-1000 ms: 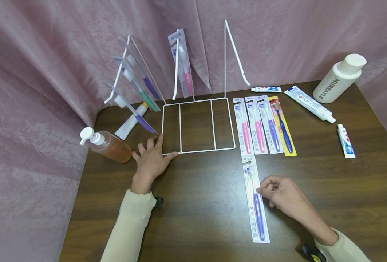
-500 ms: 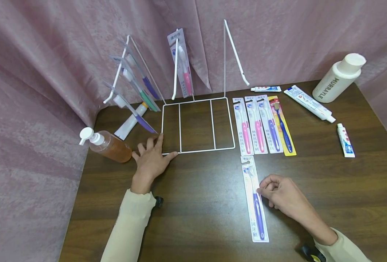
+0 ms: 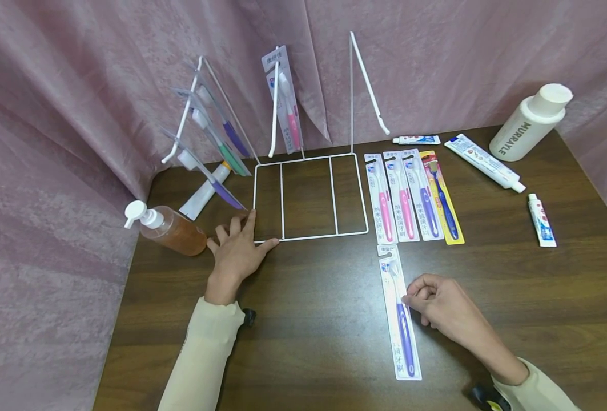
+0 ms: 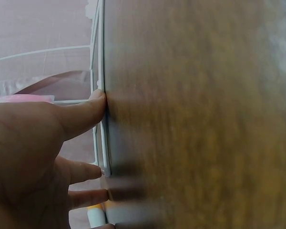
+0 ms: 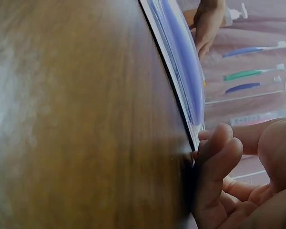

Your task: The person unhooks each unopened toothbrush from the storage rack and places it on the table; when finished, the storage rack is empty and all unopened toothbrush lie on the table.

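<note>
My right hand (image 3: 447, 308) pinches the right edge of a packaged purple toothbrush (image 3: 401, 319) lying flat on the table. In the right wrist view, the thumb and forefinger meet at the edge of that toothbrush pack (image 5: 181, 71). With fingers spread, my left hand (image 3: 236, 254) rests on the front left corner of a white wire rack (image 3: 313, 237); the left wrist view has its thumb (image 4: 86, 114) against the rack's bar. Several packaged toothbrushes (image 3: 210, 137) hang on the rack's left hook, and one pink toothbrush (image 3: 286, 105) on the middle hook. Nothing hangs on the right hook (image 3: 370, 85).
Beyond the held pack lies a row of several packaged toothbrushes (image 3: 407, 197). Toothpaste tubes (image 3: 485, 161) and a white bottle (image 3: 531, 123) are at the back right. A pump bottle (image 3: 175, 231) stands left of my left hand, near another tube (image 3: 205, 191). A pink curtain (image 3: 411, 57) hangs behind.
</note>
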Available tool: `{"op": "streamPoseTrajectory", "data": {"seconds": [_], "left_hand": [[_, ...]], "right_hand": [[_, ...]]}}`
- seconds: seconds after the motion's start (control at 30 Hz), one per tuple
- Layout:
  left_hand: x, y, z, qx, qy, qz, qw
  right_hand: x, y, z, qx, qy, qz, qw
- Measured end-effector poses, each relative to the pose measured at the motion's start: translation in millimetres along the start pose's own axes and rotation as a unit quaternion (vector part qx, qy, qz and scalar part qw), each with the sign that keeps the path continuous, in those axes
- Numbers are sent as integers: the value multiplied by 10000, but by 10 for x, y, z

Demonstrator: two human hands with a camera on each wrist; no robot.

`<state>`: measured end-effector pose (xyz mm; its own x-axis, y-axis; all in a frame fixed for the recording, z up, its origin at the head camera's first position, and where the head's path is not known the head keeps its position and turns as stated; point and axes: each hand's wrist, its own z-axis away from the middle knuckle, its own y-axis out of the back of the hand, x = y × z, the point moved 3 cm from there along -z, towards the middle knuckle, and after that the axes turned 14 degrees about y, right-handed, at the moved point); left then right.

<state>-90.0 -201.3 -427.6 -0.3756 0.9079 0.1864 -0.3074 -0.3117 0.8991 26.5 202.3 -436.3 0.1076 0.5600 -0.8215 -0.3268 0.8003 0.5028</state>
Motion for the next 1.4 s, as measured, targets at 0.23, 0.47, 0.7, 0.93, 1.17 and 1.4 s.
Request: {"op": "streamPoseTrajectory", "data": {"seconds": [0.23, 0.47, 0.7, 0.93, 1.17, 1.4], "left_hand": [[7, 2, 15, -3, 2, 6, 10000], [-4, 24, -1, -1, -30, -18, 10000], [-11, 43, 6, -20, -15, -94, 10000], [-15, 4, -7, 9, 1, -86, 10000], [-9, 31, 13, 73, -3, 56, 10000], [-14, 6, 1, 16, 19, -12, 10000]], "right_hand": [[-31, 35, -7, -32, -18, -55, 10000], [-244, 280, -226, 393, 539, 272, 9974], [-671, 427, -719, 1090, 1440, 374, 9828], [-1140, 351, -1297, 1465, 2214, 283, 9637], [-1599, 271, -1957, 1770, 2815, 112, 9430], [-1987, 316, -2402, 2009, 3058, -183, 9305]]}}
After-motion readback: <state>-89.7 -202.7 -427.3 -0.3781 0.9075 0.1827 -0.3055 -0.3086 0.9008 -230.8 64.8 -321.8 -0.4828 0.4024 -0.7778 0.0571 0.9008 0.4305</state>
